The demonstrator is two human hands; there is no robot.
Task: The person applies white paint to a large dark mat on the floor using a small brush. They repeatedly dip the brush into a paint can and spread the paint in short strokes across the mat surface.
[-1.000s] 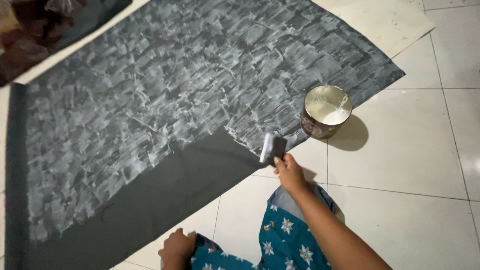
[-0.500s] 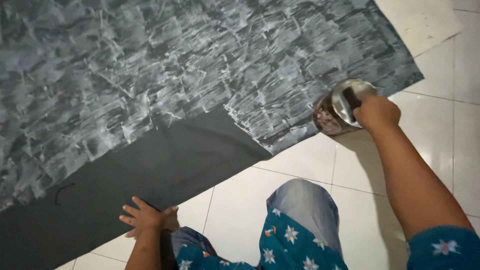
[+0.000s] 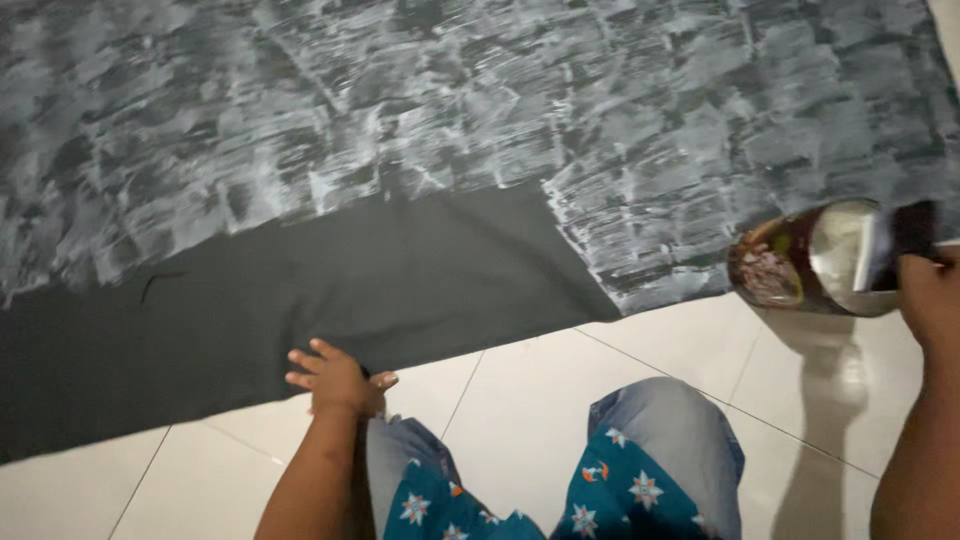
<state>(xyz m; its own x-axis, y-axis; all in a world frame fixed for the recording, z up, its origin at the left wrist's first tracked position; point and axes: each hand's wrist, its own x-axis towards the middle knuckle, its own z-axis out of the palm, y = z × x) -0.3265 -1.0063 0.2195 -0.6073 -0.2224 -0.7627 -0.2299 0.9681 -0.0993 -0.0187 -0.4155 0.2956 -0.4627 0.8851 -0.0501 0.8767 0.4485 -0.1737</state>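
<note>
While my right hand (image 3: 925, 290) grips a brush (image 3: 905, 240) dipped into the paint tin (image 3: 810, 262) at the dark cloth's (image 3: 400, 270) right edge, I see the unpainted strip lying leftward, nearer my open, splayed left hand (image 3: 335, 378).

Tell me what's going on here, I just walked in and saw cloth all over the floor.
A person kneels on the white tiled floor by a dark grey cloth, much of it streaked with white paint. Their right hand holds a brush at a tin of white paint. Their left hand rests at the cloth's unpainted near edge.
</note>
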